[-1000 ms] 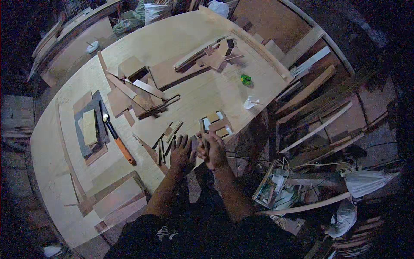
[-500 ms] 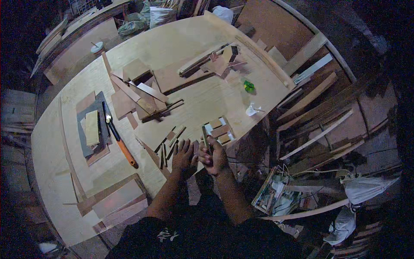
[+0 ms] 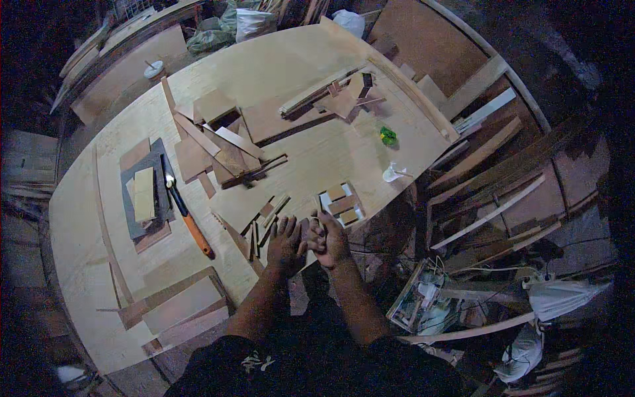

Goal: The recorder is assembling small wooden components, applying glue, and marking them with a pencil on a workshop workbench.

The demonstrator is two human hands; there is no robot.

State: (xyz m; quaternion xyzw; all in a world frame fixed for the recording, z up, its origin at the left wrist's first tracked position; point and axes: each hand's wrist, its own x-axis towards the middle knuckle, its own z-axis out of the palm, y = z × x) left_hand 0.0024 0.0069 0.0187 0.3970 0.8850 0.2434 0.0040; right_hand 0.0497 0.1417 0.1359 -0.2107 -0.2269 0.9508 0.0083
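My left hand (image 3: pixel 286 246) lies with its fingers stretched out at the near edge of the plywood-topped table, beside several short thin wood strips (image 3: pixel 256 238). Close against it, my right hand (image 3: pixel 329 243) is closed, fingers curled and thumb on top. A thin wood strip is in its grip, mostly hidden by the fingers now. Just beyond the right hand sits a small framed wooden piece (image 3: pixel 341 199) with brown blocks and white patches inside.
An orange-handled tool (image 3: pixel 192 231) lies left, by a wood block (image 3: pixel 143 195) on a dark sheet. Stacked offcuts (image 3: pixel 221 142) fill the middle. A green object (image 3: pixel 388 137) and a white scrap (image 3: pixel 395 173) lie right. Beyond the table's right edge are planks (image 3: pixel 486 212) and a cluttered box (image 3: pixel 423 298).
The strip that stood up out of my right hand is now lower and mostly covered by the fingers. The whole view has shifted slightly; the table items have stayed put.
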